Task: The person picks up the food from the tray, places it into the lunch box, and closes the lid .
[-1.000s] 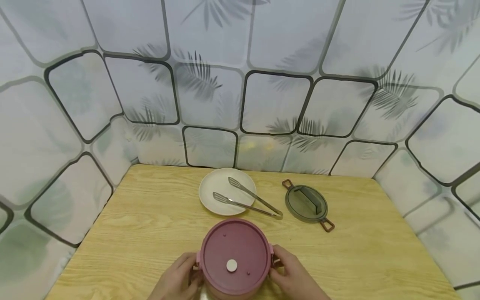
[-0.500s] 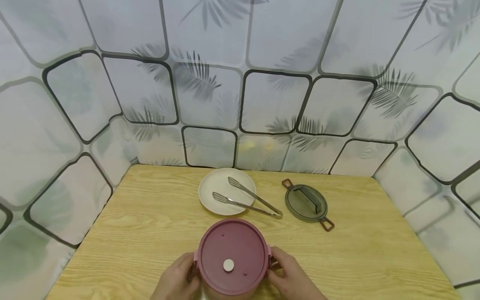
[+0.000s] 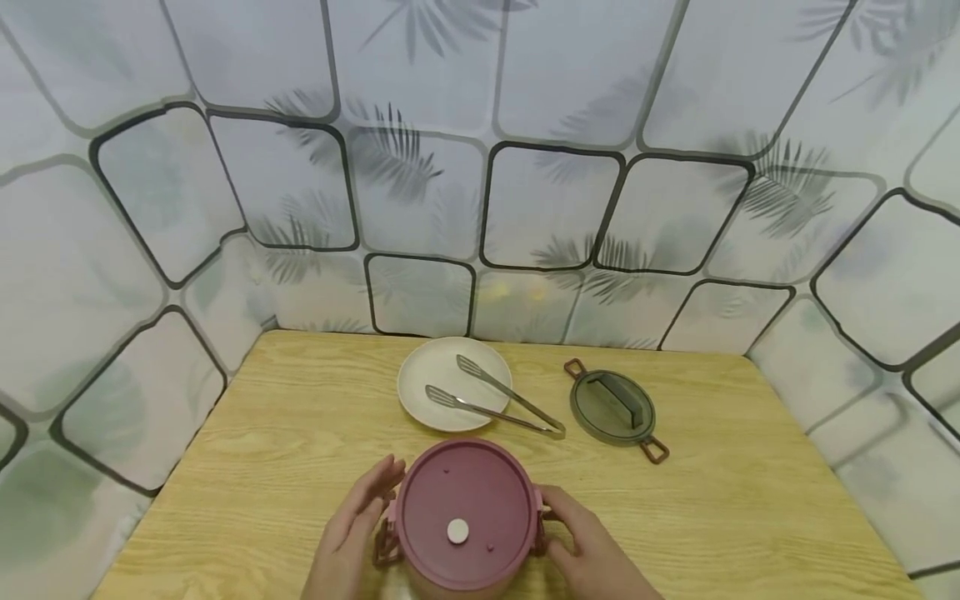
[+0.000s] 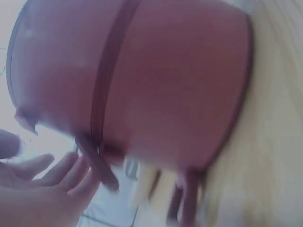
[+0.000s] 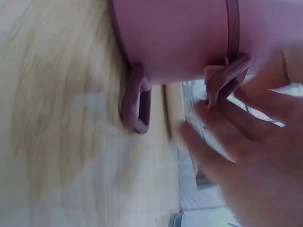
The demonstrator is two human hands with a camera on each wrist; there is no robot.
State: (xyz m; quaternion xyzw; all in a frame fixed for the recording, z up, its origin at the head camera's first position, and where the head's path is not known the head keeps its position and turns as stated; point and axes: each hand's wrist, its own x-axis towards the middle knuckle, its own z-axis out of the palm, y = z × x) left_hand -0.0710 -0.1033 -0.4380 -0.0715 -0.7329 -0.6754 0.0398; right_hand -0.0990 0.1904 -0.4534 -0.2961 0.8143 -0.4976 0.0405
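A round mauve pot with a flat lid and a small white button stands at the table's near edge. Side-on, a dark band runs round its wall, with an upper handle at the band and a lower handle near the tabletop. My left hand is off the pot's left handle, fingers fairly straight beside the wall. On the other side my right hand has its fingers spread loosely about the upper right handle, fingertips right at it.
Behind the pot lies a white plate with metal tongs across it, their bend reaching onto the table. To the right sits a small dark round lid-topped pan with two brown loop handles. A patterned curtain encloses the table.
My left hand has let go of the left handle and moved up and slightly left, fingers straightening. The pot shifted a little to the left earlier, then stayed. My right fingers have loosened slightly.
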